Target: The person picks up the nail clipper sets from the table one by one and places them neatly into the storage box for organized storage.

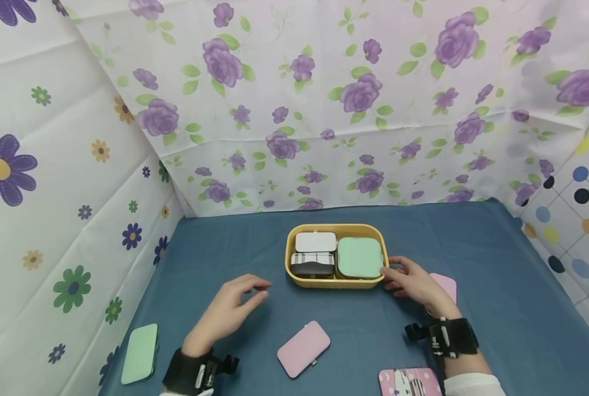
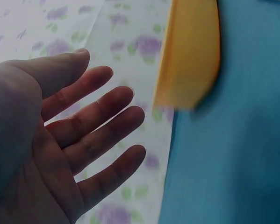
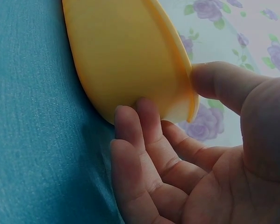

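Note:
A yellow oval-cornered tray [image 1: 334,284] stands on the blue cloth near the back. Packed in it are a white case [image 1: 315,242], a plaid-and-black case [image 1: 312,265] and a mint green square case [image 1: 360,257]. My right hand [image 1: 415,283] grips the tray's right end, thumb at the rim and fingers against the outer wall [image 3: 125,56]. Left of the tray my left hand [image 1: 231,308] hovers with spread, relaxed fingers, holding nothing. In the left wrist view its palm faces the camera, apart from the tray's end [image 2: 191,60].
A pink clasp case [image 1: 303,350] lies in front of the tray. At the far left is a light green case [image 1: 140,353]. A pink cartoon case [image 1: 409,382] sits at the front edge, and another pink case [image 1: 445,287] is partly hidden behind my right hand. Patterned sheets [image 1: 284,110] surround the table.

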Demonstrator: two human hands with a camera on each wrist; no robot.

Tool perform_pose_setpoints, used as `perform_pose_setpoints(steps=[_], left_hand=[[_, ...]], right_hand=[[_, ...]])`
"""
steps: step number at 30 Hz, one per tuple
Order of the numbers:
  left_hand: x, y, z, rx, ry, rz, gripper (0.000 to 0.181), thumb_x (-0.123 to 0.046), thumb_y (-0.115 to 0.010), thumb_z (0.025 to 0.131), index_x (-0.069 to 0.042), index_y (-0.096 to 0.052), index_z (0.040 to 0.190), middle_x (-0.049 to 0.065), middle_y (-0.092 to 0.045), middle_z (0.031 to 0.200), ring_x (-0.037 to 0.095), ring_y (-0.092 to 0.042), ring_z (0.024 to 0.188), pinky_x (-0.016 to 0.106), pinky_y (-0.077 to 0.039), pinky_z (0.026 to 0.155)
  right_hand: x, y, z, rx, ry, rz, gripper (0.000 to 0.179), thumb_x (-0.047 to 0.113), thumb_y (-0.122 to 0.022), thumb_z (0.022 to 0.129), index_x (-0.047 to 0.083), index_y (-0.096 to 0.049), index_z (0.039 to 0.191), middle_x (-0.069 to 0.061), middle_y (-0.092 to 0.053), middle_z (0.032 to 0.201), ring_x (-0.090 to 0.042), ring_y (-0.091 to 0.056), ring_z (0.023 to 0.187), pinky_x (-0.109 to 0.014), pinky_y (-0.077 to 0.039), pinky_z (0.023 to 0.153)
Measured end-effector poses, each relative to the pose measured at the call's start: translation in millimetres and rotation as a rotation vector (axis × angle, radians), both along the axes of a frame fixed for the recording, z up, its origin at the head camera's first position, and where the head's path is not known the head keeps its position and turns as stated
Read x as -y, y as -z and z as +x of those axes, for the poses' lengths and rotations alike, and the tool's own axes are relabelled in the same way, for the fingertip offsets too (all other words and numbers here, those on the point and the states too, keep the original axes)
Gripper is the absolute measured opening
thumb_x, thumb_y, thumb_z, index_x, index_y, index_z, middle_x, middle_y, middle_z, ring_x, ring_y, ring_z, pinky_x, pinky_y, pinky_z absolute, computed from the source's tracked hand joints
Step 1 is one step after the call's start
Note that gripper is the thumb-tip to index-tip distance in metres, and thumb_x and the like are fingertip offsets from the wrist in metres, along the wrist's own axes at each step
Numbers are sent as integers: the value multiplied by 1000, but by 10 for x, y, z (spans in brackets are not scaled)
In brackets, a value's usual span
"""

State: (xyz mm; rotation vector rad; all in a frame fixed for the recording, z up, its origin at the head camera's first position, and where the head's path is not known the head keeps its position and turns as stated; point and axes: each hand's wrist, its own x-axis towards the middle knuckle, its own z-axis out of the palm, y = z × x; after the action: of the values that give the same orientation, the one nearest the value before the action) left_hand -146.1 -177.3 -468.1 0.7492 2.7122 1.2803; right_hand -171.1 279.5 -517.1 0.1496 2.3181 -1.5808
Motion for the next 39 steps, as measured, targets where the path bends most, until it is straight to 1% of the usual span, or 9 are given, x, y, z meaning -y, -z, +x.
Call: perform_pose_setpoints(steps=[6,9,15,21,25,28,31,35,39], left_hand=[[459,120,254,57,-208,-74,22,-22,-70,107,-19,-77,128,0,-74,118,12,-68,107,42,-59,89],[642,190,349,57,-293,-102,24,-20,-70,107,-14,-77,129,1,-74,118,16,-69,108,40,-59,88],[930,267,468,5,-431,-187,27,-18,-69,107,-7,-75,131,10,-72,124,32,-68,116,56,-55,97],[1149,269,542,-20,-550,-258,31,-17,-69,107,3,-72,131,27,-64,129,49,-60,122,68,-46,100],[1229,254,574,9,-639,-323,35,-17,-71,105,5,-70,132,33,-59,132,54,-54,123,72,-41,99],[1269,258,587,73,-688,-385,41,-19,-72,103,5,-67,136,35,-55,137,57,-50,126,76,-38,99],[1306,274,588,123,-703,-433,47,-20,-75,100,5,-64,139,36,-51,140,60,-48,128,79,-36,100],[1360,283,589,166,-717,-469,54,-23,-77,98,4,-62,142,38,-46,143,62,-44,130,81,-35,100],[1400,288,605,215,-766,-486,60,-28,-77,98,5,-58,144,40,-40,145,65,-40,132,80,-34,101]], right_hand=[[9,-10,-14,3,-4,-10,78,53,-68,104,3,-42,157,-17,-70,128,-24,-71,104,-37,-60,86],[2,-12,-21,7,4,-4,78,54,-69,103,4,-42,157,-16,-70,128,-23,-71,104,-37,-60,86],[-15,-3,-22,2,6,0,78,53,-68,104,4,-42,157,-17,-70,128,-22,-71,103,-37,-60,86],[-15,-3,7,3,7,-2,79,53,-69,103,3,-42,157,-16,-71,127,-22,-71,103,-37,-60,85],[-2,-3,24,-5,7,5,79,52,-69,103,2,-41,158,-15,-72,124,-22,-71,102,-38,-60,84],[0,-8,29,-7,3,1,80,52,-69,104,1,-41,158,-15,-73,123,-22,-71,101,-39,-60,84],[2,-12,28,-8,-1,-2,80,53,-68,104,1,-40,158,-15,-72,123,-23,-71,102,-40,-60,84],[13,-18,24,1,5,-7,79,53,-68,104,3,-42,158,-15,-72,125,-23,-71,103,-39,-60,85],[16,-22,20,5,7,-13,78,53,-68,104,4,-42,158,-16,-71,127,-23,-71,104,-37,-59,85]])
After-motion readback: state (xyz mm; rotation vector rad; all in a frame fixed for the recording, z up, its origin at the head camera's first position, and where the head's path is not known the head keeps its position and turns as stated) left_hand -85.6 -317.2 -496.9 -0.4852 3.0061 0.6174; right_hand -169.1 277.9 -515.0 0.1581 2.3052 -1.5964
